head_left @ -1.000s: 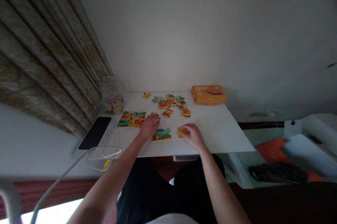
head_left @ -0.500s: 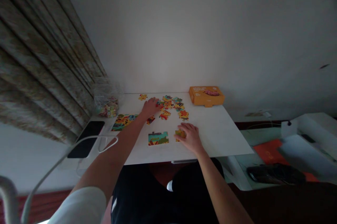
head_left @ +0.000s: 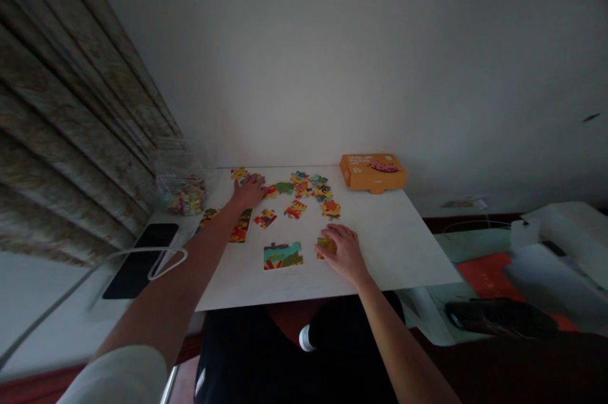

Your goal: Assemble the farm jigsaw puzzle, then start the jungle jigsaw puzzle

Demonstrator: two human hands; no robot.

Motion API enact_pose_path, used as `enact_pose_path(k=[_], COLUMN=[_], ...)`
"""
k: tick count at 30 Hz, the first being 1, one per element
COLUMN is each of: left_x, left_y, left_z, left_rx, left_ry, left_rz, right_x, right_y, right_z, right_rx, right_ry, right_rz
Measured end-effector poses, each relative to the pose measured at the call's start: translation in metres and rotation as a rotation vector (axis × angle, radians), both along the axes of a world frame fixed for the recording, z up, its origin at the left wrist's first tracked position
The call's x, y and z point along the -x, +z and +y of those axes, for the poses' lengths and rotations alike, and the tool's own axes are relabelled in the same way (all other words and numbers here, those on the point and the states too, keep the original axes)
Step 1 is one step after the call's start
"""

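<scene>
My left hand (head_left: 249, 190) lies at the back left of the white table, fingers apart over puzzle pieces near a yellow piece (head_left: 239, 173). Near the front, my right hand (head_left: 342, 251) has its thumb and fingers around a yellow-green puzzle piece (head_left: 325, 244) that lies on the table. Left of it sits a joined teal-and-green section (head_left: 284, 256). Several loose pieces (head_left: 311, 187) form a pile at the back middle. A larger assembled picture (head_left: 241, 225) is partly hidden under my left forearm.
An orange puzzle box (head_left: 373, 173) stands at the back right of the table (head_left: 394, 246). A clear bag of pieces (head_left: 187, 194) and a dark phone (head_left: 141, 261) are at the left. A white cable (head_left: 168, 274) crosses near my left forearm.
My left hand has moved left, away from the pile, and a green piece now shows beside the pile. My right hand stays around the same piece. The view has shifted slightly.
</scene>
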State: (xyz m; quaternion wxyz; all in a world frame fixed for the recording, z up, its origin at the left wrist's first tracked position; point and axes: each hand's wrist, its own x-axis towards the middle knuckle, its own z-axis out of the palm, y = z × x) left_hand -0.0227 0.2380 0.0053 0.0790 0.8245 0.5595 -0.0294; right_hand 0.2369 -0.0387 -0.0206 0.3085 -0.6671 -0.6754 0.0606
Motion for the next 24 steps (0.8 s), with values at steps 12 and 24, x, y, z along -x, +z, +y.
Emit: enact_pose_path(k=[12,24], left_x=[-0.035,-0.082], left_y=[0.001,0.008], left_z=[-0.034,0.010], left_rx=[-0.050,0.058], left_ry=[-0.433,-0.315], left_rz=[-0.122,-0.056], right_x=[0.001,0.001], right_y=[-0.001,-0.001], right_z=[0.001,0.001], right_rx=[-0.014,-0.023], right_ry=[-0.011,-0.013], right_rz=[-0.003,-0.003])
